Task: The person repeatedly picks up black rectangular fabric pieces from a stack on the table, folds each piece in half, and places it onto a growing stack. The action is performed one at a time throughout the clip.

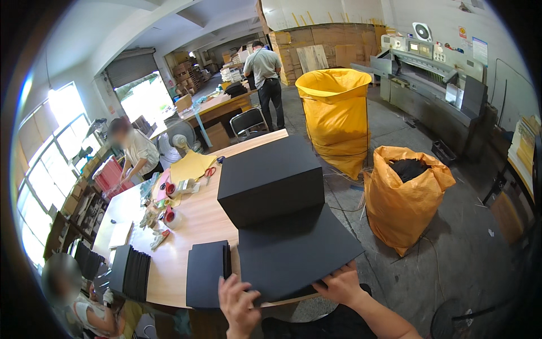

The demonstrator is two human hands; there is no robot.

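A large black cardboard sheet (299,248) lies at the near end of the table, its right corner reaching past the table edge. My right hand (340,284) grips that sheet by its near right edge, fingers partly hidden beneath it. By the sheet's near left corner hovers my left hand (239,305), fingers loosely bent and apart, slightly blurred, with nothing seen in them. Directly behind the sheet rises a tall black block-like stack (271,186). Left of the sheet sits a lower pile of smaller black sheets (208,274).
The wooden table (220,226) carries red-handled scissors (210,172), tape rolls (170,216) and another black stack (129,274). On the floor to the right stand an orange sack (406,203) and a tall yellow bag (336,113). Co-workers are at the left, lower left and back.
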